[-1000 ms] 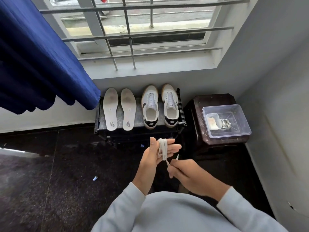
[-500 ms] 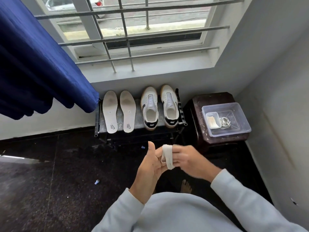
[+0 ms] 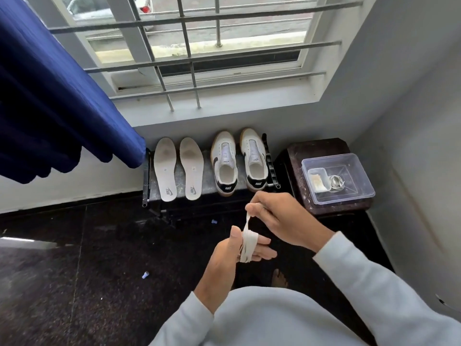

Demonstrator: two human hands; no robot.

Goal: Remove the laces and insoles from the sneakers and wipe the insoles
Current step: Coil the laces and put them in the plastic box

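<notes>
A white shoelace (image 3: 248, 245) is wound in loops round the straight fingers of my left hand (image 3: 230, 255). My right hand (image 3: 279, 218) sits just above it and pinches the free end of the lace, which runs taut down to the loops. Two white sneakers (image 3: 238, 162) without laces stand side by side on a low dark bench (image 3: 207, 176) under the window. Two pale insoles (image 3: 177, 168) lie flat on the bench to their left.
A clear plastic box (image 3: 339, 181) with a folded cloth and a coiled lace sits on a dark stool (image 3: 321, 148) at the right. A blue curtain (image 3: 50, 103) hangs at the left. The floor is dark stone with small bits of litter (image 3: 145, 274).
My right hand has carried the lace end from below my left hand round to above it, adding a turn to the loops. The camera has dipped closer to the bench.
</notes>
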